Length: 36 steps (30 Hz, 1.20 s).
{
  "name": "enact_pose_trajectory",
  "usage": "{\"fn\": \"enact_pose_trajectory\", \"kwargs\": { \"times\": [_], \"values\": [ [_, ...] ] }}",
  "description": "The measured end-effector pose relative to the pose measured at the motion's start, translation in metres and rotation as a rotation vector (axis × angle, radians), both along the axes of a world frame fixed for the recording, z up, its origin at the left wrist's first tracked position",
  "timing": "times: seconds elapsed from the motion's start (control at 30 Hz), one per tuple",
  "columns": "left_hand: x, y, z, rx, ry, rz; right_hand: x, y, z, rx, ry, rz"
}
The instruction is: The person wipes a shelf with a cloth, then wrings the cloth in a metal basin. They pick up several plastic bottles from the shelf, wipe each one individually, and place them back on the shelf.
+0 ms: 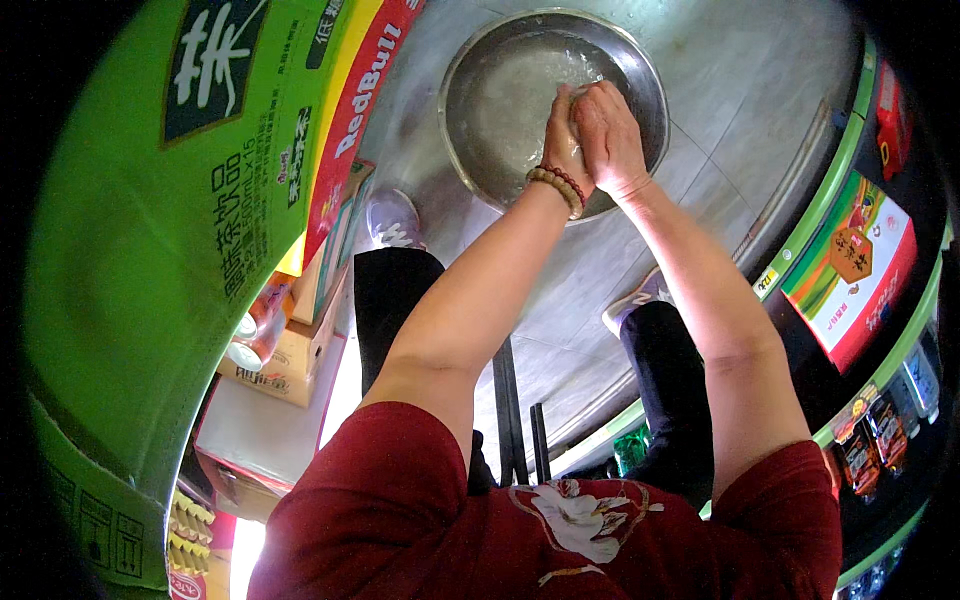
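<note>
A round metal basin (495,97) with shallow water in it stands on the grey tiled floor, between and beyond my feet. Over its near right part, my left hand (562,139) and my right hand (611,131) are pressed together, fingers curled. Both look wet. The right hand covers part of the left, and a small pale patch shows between them; whether they squeeze something there I cannot tell. Two beaded bracelets (559,187), one red and one tan, circle my left wrist.
A large green drink carton (150,300) and a Red Bull carton (352,127) rise close on the left, above cans (259,322) and cardboard boxes (262,427). To the right, green-edged shelves (817,187) hold a gift box (855,262) and packets (874,442). My shoes (394,217) flank the floor below the basin.
</note>
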<state>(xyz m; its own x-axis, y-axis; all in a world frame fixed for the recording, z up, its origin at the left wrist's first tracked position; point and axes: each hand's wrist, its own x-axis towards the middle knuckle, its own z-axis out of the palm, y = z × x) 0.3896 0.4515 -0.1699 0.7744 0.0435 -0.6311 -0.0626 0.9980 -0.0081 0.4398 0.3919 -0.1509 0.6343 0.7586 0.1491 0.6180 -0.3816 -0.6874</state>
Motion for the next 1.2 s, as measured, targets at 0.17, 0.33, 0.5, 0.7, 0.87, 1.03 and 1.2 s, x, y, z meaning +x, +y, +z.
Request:
{"fn": "enact_pose_trajectory", "kwargs": {
  "times": [0.17,0.33,0.5,0.7,0.87,1.03,1.2],
  "values": [
    [-0.003,-0.010,0.015,0.104,0.182,0.027,-0.017,0.006,0.009,0.112,0.313,-0.400],
    [-0.002,-0.020,0.017,0.109,0.260,0.060,-0.017,0.008,0.007,0.194,0.536,-0.677],
    [-0.005,-0.033,-0.018,0.479,0.388,-0.022,-0.022,0.016,0.025,0.257,0.810,-0.938],
    [-0.011,-0.017,-0.011,1.257,0.281,-0.193,-0.017,0.015,0.005,0.712,1.073,-1.185],
    [-0.008,-0.006,-0.013,1.466,0.297,-0.227,-0.010,-0.001,-0.009,0.896,1.285,-1.207],
    [0.009,0.020,-0.032,1.150,0.248,-0.129,-0.003,-0.051,-0.030,0.651,1.538,-0.583],
    [0.011,0.022,-0.027,0.797,0.058,-0.029,0.002,-0.054,-0.002,0.367,1.713,-0.514]
  ]
}}
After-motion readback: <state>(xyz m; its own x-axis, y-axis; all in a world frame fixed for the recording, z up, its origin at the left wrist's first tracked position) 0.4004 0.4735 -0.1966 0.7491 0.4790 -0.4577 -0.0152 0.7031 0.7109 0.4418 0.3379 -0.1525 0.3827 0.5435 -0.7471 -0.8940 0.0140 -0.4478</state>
